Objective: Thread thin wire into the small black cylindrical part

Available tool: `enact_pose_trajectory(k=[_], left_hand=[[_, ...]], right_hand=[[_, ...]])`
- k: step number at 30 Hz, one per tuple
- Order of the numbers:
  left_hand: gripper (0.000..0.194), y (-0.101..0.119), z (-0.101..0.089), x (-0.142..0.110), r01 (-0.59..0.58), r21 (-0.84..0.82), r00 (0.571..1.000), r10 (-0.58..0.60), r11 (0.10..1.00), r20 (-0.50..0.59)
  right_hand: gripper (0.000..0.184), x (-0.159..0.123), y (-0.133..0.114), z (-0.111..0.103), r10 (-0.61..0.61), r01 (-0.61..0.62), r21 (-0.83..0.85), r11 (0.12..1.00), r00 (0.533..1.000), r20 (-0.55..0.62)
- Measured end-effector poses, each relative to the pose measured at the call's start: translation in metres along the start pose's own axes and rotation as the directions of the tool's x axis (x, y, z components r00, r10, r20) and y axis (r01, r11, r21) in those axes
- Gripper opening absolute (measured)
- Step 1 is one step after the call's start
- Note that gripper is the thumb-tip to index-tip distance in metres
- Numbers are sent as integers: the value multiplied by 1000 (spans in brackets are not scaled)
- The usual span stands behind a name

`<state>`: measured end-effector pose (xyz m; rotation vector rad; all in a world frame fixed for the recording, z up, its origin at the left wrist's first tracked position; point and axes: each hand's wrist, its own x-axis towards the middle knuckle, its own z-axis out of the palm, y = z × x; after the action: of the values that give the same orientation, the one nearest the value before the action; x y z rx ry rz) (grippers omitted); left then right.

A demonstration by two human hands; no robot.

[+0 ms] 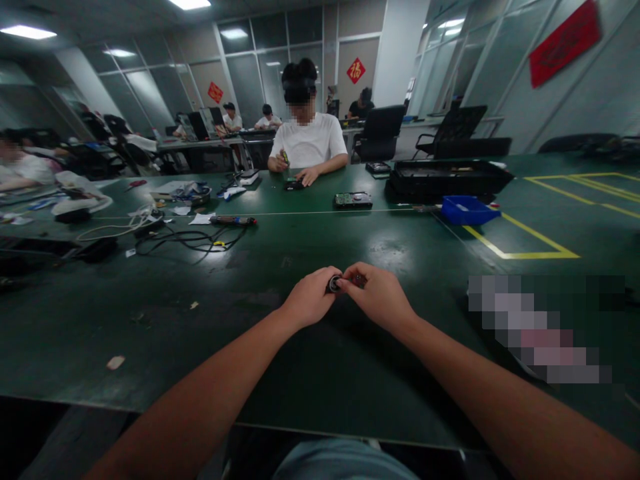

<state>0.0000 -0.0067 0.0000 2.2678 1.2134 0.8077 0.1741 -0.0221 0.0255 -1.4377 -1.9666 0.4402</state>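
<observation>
Close together above the green table (260,267), both of my hands meet at a small round dark part with a pale ring (334,284). My left hand (313,297) is closed around it, the fingers wrapped on its far side. Thumb and fingers of my right hand (376,291) are pinched at the right edge of the part. A small reddish bit shows between those fingers, too small to name. Most of the part is hidden by my fingers, so its exact kind does not show.
Across the table a person (310,140) works on a dark device. A circuit-board device (353,199), a black tray (445,179) and a blue bin (467,210) stand at the back. Cables (200,241) and an electric screwdriver (234,220) lie left. A blurred-out object (535,330) lies right.
</observation>
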Motion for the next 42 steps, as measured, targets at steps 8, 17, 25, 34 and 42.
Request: enact_pose_trajectory(k=[8, 17, 25, 34, 42], left_hand=[[21, 0, 0, 0, -15, -1, 1000, 15, 1000, 20], [25, 3, -1, 1, 0, 2, 999, 0, 1000, 52], [23, 4, -2, -1, -10, 13, 997, 9, 1000, 77], [13, -3, 0, 3, 103, -106, 988, -114, 989, -105], [11, -8, 0, 3, 129, -102, 973, -145, 986, -177]], right_hand=[[15, -1, 1, 1, -11, 11, 23, 1000, 1000, 20], [19, -1, -1, -1, 34, -33, -11, 999, 999, 40], [19, -2, -2, -2, 5, -4, -29, 1000, 999, 31], [25, 0, -3, -9, -69, 91, 151, 984, 987, -147], [22, -7, -4, -11, -4, 138, 439, 888, 956, -293]])
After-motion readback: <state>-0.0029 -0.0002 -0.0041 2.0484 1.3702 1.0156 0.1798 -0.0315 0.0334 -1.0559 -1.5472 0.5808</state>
